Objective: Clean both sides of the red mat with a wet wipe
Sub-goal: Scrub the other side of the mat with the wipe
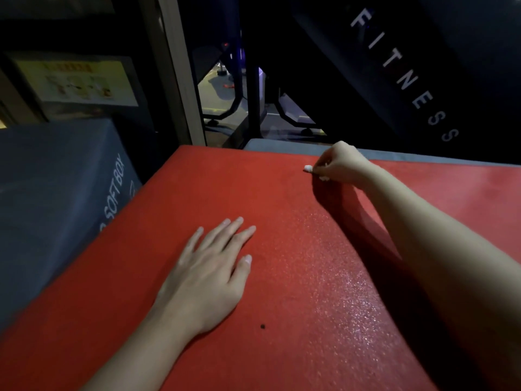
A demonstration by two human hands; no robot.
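Sheen runs in a speckled band down the red mat (118, 292), which lies flat and fills the space nearest us. A small dark speck (262, 326) sits on it close to our left wrist. Just beyond, our left hand (205, 275) rests palm down on the mat, fingers straight and slightly spread, holding nothing. Farther on, near the mat's far edge, our right hand (341, 162) is curled tight around a white wet wipe (308, 168), a small wad of which pokes out past the fingers and touches the red surface. A grey pad (282, 143) shows just beyond that edge. To our left stands a grey box (56, 193) lettered SOFT BOX. Behind everything we see a dark panel (451, 66) reading FITNESS and a yellow poster (76, 80), too blurred to read.
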